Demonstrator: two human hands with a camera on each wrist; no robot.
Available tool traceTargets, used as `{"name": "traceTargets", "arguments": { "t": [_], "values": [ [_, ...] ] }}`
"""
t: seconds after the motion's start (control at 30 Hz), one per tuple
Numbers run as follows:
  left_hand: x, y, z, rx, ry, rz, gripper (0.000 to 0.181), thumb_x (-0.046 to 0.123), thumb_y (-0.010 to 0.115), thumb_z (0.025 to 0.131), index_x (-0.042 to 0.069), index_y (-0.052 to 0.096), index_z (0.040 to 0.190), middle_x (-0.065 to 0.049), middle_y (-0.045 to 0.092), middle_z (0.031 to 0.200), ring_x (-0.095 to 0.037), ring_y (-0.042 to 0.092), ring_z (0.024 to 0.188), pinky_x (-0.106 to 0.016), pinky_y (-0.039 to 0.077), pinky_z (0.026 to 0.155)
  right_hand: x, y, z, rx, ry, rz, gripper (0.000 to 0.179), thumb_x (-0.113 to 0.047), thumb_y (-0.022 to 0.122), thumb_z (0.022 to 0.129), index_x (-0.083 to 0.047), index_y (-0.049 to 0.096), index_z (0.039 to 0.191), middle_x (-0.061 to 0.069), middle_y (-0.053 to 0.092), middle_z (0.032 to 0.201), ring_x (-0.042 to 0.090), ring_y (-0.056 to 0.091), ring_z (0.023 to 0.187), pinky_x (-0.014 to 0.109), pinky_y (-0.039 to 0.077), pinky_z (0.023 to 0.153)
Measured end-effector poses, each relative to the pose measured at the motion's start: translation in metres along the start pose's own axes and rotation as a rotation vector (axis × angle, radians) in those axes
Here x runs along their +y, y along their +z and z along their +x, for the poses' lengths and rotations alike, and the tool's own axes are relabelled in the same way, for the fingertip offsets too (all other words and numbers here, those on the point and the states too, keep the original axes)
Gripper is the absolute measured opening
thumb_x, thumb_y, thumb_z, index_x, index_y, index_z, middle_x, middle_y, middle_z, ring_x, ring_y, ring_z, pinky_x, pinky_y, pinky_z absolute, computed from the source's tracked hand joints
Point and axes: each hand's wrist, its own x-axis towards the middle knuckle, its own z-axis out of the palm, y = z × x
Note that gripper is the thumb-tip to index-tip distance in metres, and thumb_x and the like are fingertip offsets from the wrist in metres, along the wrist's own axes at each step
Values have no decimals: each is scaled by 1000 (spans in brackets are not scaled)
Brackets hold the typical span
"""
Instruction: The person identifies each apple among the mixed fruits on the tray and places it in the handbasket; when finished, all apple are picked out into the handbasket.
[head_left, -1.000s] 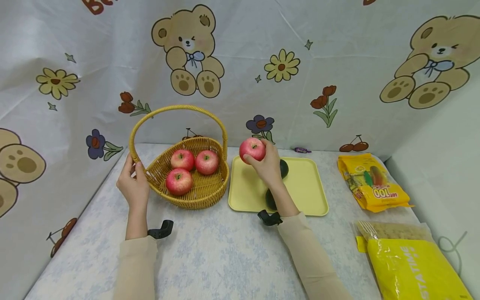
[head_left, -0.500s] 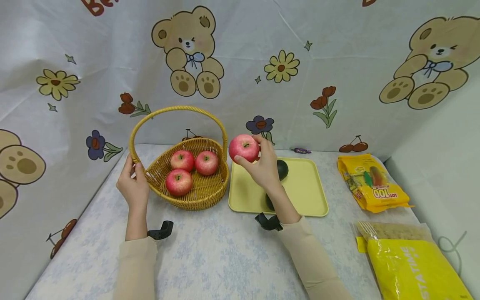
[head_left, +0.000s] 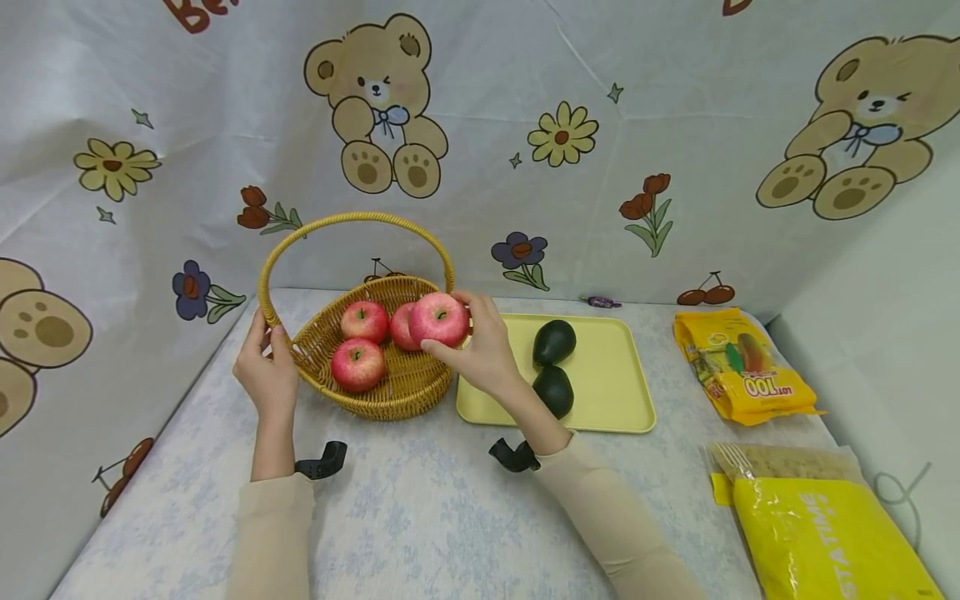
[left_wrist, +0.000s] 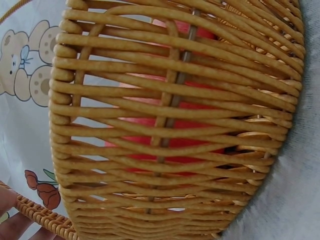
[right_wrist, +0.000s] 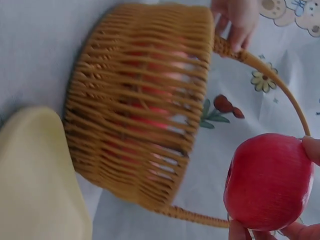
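In the head view, my right hand (head_left: 483,346) grips a red apple (head_left: 438,319) above the right rim of a wicker basket (head_left: 397,408). Thumb and fingers hold it from its right side, as the right wrist view also shows with the apple (right_wrist: 270,181) clear of the weave. Three more apples sit in the basket, such as the front one (head_left: 357,364); the held apple partly covers one of them. My left hand (head_left: 268,367) holds the basket's handle (head_left: 268,304) near its left base, thumb in front. In the left wrist view, red apples show through the basket wall (left_wrist: 165,130).
Right of the basket lies a yellow tray (head_left: 611,375) with two dark green avocados (head_left: 553,342) on it. An orange snack packet (head_left: 742,362) and a yellow bag (head_left: 832,533) lie at the right side. A small purple wrapped item (head_left: 601,301) is near the back cloth.
My right hand has carried the apple left from over the tray to over the basket's right side, uncovering the avocados. The left hand and basket stay put.
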Motion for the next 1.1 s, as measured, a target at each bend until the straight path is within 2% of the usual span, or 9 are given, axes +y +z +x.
{"name": "traceTargets", "arguments": {
  "t": [0.17,0.33,0.5,0.8,1.1],
  "values": [
    [-1,1,0,-5,1,-10,39,15,51,101,18,56,140,-10,67,126,-27,66,109,-3,40,70,5,20,-2,-46,-20,-36,68,-30,82,76,-6,50,132,11,53,121,23,55,108,39,54,88],
    [-1,2,0,-6,-1,-16,39,14,51,101,17,56,139,-10,67,126,-27,66,109,-3,40,70,11,36,-4,-95,5,-54,71,-32,83,76,-6,49,133,12,53,125,26,56,112,43,53,92],
    [-1,2,1,-2,-3,-12,38,13,51,101,16,57,139,-9,67,126,-26,66,109,-3,41,71,18,50,-5,-127,11,-120,74,-35,82,76,-5,49,135,11,52,127,27,55,113,43,51,93],
    [-1,0,0,2,-1,-13,38,13,51,101,17,57,138,-9,67,125,-26,66,109,-2,39,70,21,66,-6,-110,-50,-326,69,-44,82,74,-8,54,126,8,59,119,23,54,113,41,43,91],
    [-1,-1,1,-8,-10,-11,38,14,51,101,17,57,139,-9,66,127,-26,66,110,-6,45,73,19,74,-7,-141,-41,-540,68,-51,79,74,-12,54,123,5,61,116,20,59,107,37,39,85]
  ]
}}
